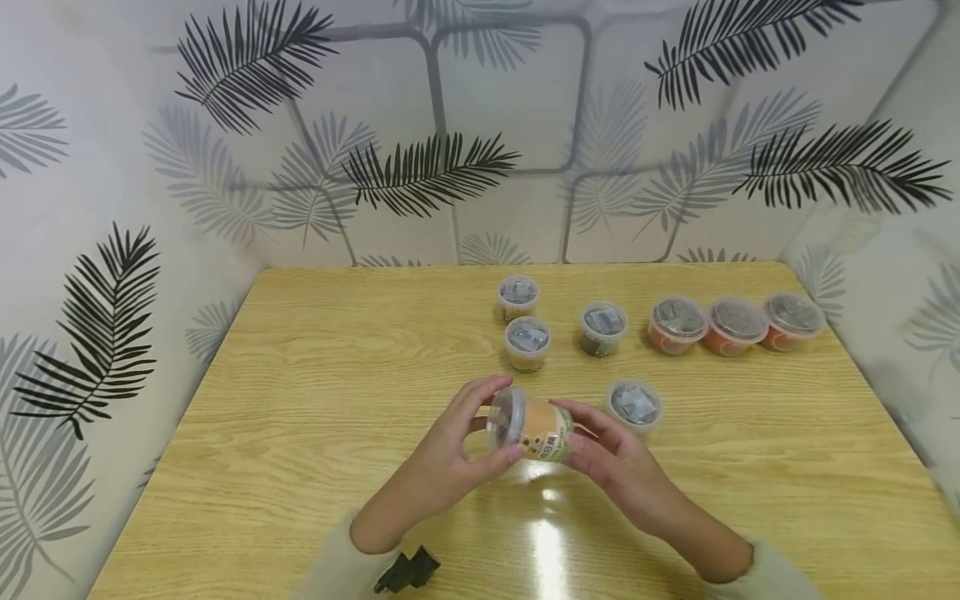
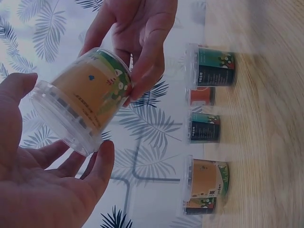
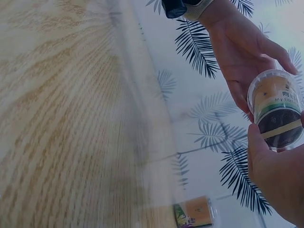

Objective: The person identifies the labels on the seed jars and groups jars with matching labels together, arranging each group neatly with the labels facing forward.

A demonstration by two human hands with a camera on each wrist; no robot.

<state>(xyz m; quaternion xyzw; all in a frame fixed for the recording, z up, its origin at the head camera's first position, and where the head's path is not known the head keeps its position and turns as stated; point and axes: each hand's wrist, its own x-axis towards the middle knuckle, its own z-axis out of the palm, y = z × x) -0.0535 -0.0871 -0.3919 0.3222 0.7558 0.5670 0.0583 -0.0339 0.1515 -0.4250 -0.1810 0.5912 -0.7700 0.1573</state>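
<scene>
Orange cup [image 1: 542,427] was in the air above the table [image 1: 337,400], tilted on its side, between the two hands. The left hand [image 1: 457,458] gripped it around its clear lid [image 1: 507,417], and the right hand [image 1: 626,467] was clamped on its green bottom end. Three red cups [image 1: 735,327] stood farther back, at the right.

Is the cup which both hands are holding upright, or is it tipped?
Tipped. In the head view, the orange cup slants sideways, its lid toward the left hand, its base toward the right hand.
</scene>
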